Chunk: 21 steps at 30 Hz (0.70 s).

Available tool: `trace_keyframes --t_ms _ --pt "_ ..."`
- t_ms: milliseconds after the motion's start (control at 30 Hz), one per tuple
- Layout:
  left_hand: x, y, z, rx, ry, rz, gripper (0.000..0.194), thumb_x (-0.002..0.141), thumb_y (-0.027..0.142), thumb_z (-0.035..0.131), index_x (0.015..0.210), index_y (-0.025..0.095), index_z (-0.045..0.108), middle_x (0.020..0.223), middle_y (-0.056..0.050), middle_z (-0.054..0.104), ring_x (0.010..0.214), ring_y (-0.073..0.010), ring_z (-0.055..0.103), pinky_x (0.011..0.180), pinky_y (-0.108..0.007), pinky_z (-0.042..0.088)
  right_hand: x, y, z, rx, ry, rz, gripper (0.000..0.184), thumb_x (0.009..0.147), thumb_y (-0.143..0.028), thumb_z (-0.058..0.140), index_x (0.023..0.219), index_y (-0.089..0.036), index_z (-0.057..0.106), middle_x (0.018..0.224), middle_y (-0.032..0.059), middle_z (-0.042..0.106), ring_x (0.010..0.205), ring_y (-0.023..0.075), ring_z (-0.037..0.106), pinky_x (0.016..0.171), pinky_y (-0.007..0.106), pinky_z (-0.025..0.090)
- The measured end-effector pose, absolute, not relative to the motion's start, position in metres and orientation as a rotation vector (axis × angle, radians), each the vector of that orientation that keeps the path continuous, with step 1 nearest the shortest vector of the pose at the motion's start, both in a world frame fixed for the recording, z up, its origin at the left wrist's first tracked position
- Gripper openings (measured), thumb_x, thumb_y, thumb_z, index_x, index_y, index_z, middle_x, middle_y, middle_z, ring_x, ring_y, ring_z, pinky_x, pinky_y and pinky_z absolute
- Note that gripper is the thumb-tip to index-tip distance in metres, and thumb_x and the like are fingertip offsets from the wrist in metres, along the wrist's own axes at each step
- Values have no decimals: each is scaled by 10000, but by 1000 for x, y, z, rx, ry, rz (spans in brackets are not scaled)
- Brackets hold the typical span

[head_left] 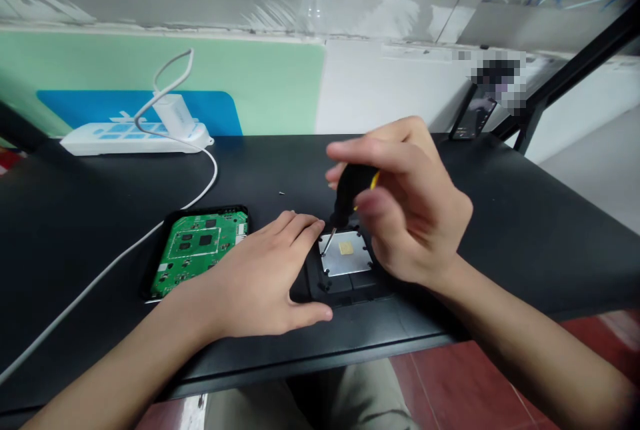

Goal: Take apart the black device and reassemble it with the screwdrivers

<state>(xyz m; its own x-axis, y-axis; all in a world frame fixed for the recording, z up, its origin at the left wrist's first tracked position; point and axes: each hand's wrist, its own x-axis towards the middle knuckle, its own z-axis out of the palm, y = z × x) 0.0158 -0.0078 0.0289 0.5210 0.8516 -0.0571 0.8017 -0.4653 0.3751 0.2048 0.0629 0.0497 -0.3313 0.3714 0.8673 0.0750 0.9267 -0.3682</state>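
Note:
My right hand [417, 210] is closed round a screwdriver [351, 187] with a black and yellow handle. The screwdriver leans, its thin metal tip touching the left edge of a silver metal plate [356, 263] near a screw. A small tan square pad [346, 248] lies on the plate. Below the plate is a black plastic cover [345, 290], lying flat on the table. My left hand [265, 277] spans the cover's left side, fingers at the far edge and thumb at the near edge, steadying it; the contact under the palm is hidden.
Left of my hands lies a green circuit board [200, 240] in a black housing [155, 270]. A tiny screw [282, 193] rests on the black table [280, 163]. A white power strip [95, 140] with a charger [173, 115] and cable [113, 263] stands behind; a dark upright device [473, 113] leans at the back right.

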Motion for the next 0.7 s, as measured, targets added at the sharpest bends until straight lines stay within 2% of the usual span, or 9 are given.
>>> trace_keyframes --t_ms 67,133,233,367,467,567,700 --pt "16 -8 28 2432 1371 221 917 808 601 728 1520 129 395 1508 -188 487 1390 -399 440 1162 -546 395 206 61 50 -310 -1916 406 348 1040 -249 445 1301 -292 672 1203 63 696 972 220 737 783 416 681" --pt "16 -7 28 2428 1368 226 912 809 592 729 1522 138 388 1507 -185 488 1379 -397 448 1156 -551 402 206 59 49 -272 -1898 419 395 1021 -180 458 1351 -295 643 1237 45 714 987 203 747 800 387 685" --pt "17 -7 29 2399 1365 195 946 810 588 726 1547 136 341 1519 -196 473 1407 -405 420 1181 -560 369 206 58 50 -282 -1859 367 375 930 -176 661 1288 -286 668 1108 18 745 914 185 741 731 337 674" --pt "17 -7 30 2385 1372 178 949 810 583 731 1554 157 324 1511 -181 479 1417 -391 419 1178 -545 375 205 60 51 -323 -1819 243 288 798 -210 838 1056 -275 727 892 1 714 785 172 682 678 332 638" --pt "17 -7 29 2392 1383 181 942 807 574 738 1551 170 325 1517 -173 476 1416 -382 424 1172 -535 385 203 61 51 -305 -1828 279 195 899 -256 734 1094 -244 735 957 21 721 834 183 707 767 379 654" --pt "17 -7 29 2417 1368 203 927 806 590 732 1540 173 348 1493 -176 496 1389 -396 439 1165 -554 387 202 60 49 -248 -1873 421 312 990 -176 551 1268 -199 690 1134 61 733 967 193 743 882 402 658" --pt "16 -6 30 2384 1353 221 921 802 576 736 1548 207 341 1481 -172 511 1383 -419 446 1146 -589 394 205 57 49 -270 -1992 501 391 1022 -203 500 1398 -261 589 1197 50 729 990 172 758 867 356 674"
